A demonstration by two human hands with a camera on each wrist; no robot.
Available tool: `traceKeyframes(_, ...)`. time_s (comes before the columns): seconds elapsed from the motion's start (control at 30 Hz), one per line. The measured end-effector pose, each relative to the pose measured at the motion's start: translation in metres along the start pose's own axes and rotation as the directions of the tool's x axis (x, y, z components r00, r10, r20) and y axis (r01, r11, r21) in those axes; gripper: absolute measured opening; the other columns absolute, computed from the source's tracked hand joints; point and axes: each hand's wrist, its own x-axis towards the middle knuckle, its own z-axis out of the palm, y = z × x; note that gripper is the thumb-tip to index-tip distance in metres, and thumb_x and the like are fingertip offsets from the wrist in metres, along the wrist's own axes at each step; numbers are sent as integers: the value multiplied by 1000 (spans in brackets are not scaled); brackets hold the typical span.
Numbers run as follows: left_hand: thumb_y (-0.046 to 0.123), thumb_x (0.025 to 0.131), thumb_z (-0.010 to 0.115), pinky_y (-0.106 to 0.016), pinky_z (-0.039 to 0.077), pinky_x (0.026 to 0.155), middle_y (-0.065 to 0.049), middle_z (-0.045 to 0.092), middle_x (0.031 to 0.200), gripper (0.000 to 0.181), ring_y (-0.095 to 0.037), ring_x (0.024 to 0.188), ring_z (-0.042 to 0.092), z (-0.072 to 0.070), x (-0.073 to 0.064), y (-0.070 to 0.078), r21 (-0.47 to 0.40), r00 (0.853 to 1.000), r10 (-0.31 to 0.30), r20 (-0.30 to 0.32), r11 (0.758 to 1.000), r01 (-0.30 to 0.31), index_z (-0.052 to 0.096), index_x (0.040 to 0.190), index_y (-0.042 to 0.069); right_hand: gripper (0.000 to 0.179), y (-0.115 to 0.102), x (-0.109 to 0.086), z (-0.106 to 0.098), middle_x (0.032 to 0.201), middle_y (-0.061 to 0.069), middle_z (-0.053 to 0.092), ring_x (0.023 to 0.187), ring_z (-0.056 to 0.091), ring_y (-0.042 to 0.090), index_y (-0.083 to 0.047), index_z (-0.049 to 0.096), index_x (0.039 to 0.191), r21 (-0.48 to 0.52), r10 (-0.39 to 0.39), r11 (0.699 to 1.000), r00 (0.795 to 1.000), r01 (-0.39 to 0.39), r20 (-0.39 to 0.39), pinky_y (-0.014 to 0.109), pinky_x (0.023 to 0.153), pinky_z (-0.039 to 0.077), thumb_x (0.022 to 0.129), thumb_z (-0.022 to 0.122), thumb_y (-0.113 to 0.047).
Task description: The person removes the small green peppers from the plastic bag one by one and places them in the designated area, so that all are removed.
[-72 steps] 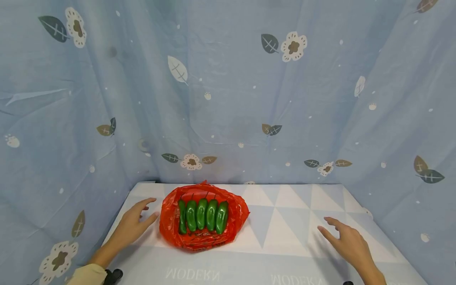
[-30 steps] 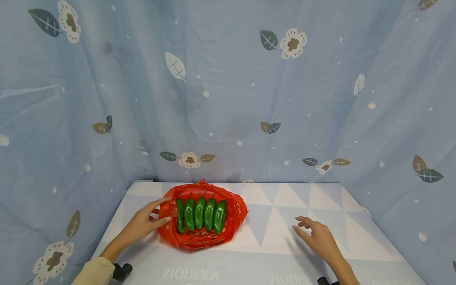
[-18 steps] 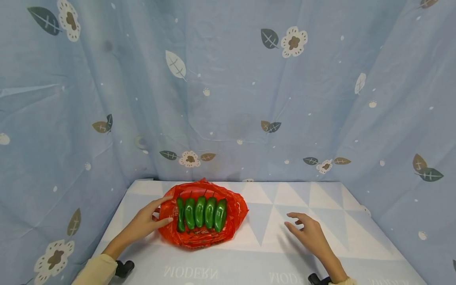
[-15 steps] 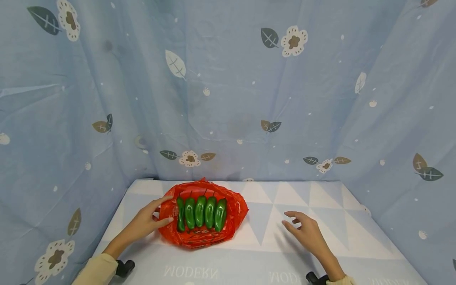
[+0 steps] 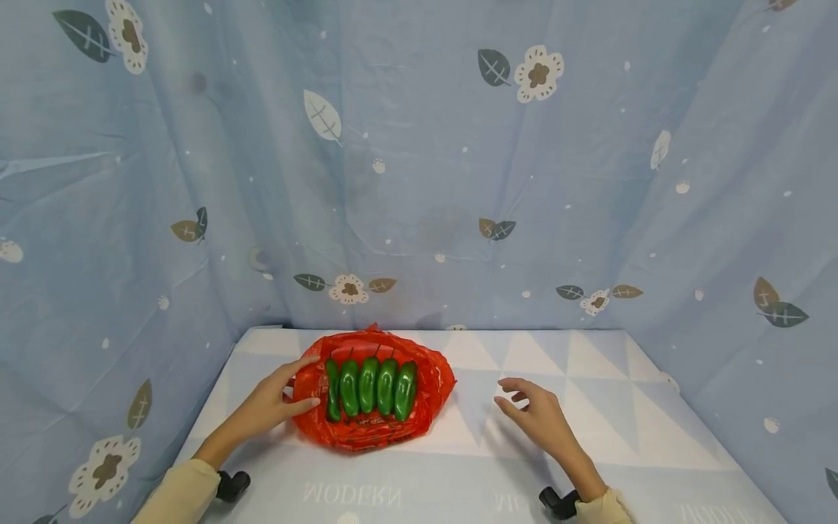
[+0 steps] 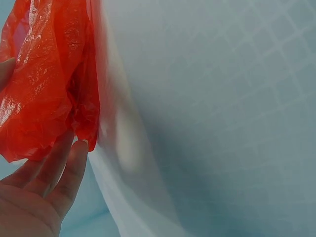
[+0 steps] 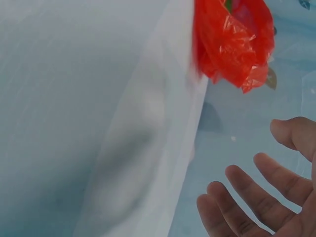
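Note:
Several glossy green chili peppers [image 5: 368,386] with thin stems lie side by side in an open red plastic bag [image 5: 437,382] on the table. At the bag's left edge is my left hand [image 5: 265,404], thumb and index finger spread over the rim. The left wrist view has its fairly straight fingers [image 6: 66,173] touching the crinkled outer side of the bag, with the thumb tip near its upper part. To the right of the bag, apart from it, my right hand [image 5: 537,416] hovers with spread, relaxed fingers and holds nothing.
The table [image 5: 556,466] has a cloth with pale triangles and mirrored lettering. A blue curtain [image 5: 419,182] with flowers and leaves hangs behind and along both sides. Black wrist devices [image 5: 232,485] sit on both forearms.
My left hand has moved right, from beside the bag to touching its left edge. My right hand has travelled left across the table towards the bag. The peppers stay in their row.

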Motion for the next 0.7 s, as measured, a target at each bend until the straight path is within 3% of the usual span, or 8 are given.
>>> traceKeyframes(0.4,38,80,76,-28,52,73,-11,49,132,77,-23,101,54,2,-3,0,6,1000,-5,-4,1000,5,38,145,23,33,-30,16,18,104,-2,69,89,64,18,-20,68,114,18,-56,998,997,55,55,26,69,54,84,74,-33)
traceKeyframes(0.63,37,81,76,-29,52,72,-12,49,129,77,-23,98,54,2,-3,3,5,999,43,-14,999,-43,38,146,22,31,-43,22,30,107,-4,68,89,63,16,-23,68,113,34,-56,998,995,53,88,26,69,55,84,73,-33)
traceKeyframes(0.7,36,80,76,-29,52,72,-10,49,129,77,-22,98,53,1,-4,3,1,999,33,-13,999,-33,38,145,24,33,-49,24,35,107,-3,68,90,62,16,-21,67,114,47,-69,997,992,64,105,27,69,55,85,73,-33)
